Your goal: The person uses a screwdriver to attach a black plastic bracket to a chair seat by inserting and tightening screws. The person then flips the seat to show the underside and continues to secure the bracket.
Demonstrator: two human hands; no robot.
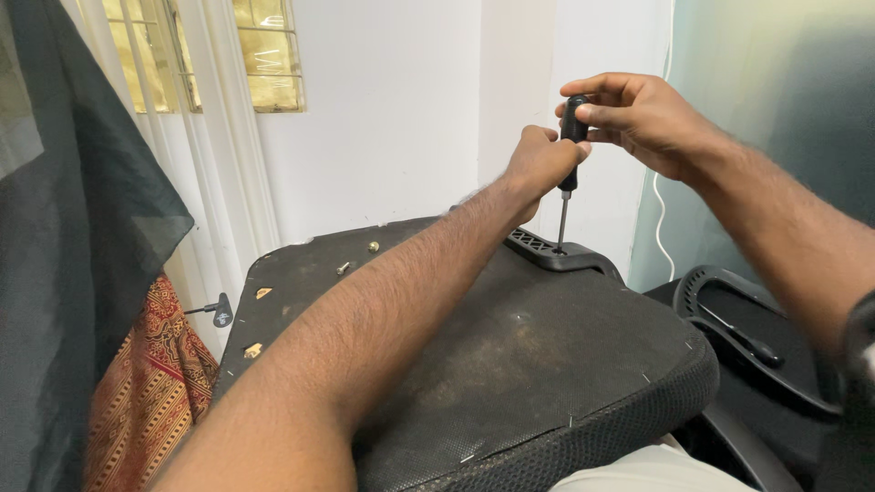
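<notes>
Both hands up at far edge of upturned chair seat, black fabric underside facing up w/ staples along edge. Right hand on top of black screwdriver, fingers curled and pinched round upper handle end, thumb across front. Left hand just below, closed round lower part of handle, knuckles toward camera; fingertips hidden, so exact grip can't be told. Screwdriver held upright, thin metal shaft pointing straight down, tip touching black plastic bracket fixed at seat's far edge; ribbed slots visible on bracket's left part. Whether tip sits in a screw head: too small to tell. Left forearm stretched diagonally across seat, right forearm coming in from right edge. On seat's left part: brass-coloured bolt and a second small screw lying loose near it, plus two pale tabs toward left edge, well apart from bracket. Beyond left edge: small black-handled lever sticking out. Right of seat: black curved chair part w/ ribbed rim, lower down. Far left: dark cloth hanging over red patterned fabric. Behind: white wall, white cable hanging down it, window w/ white curtain upper left.
</notes>
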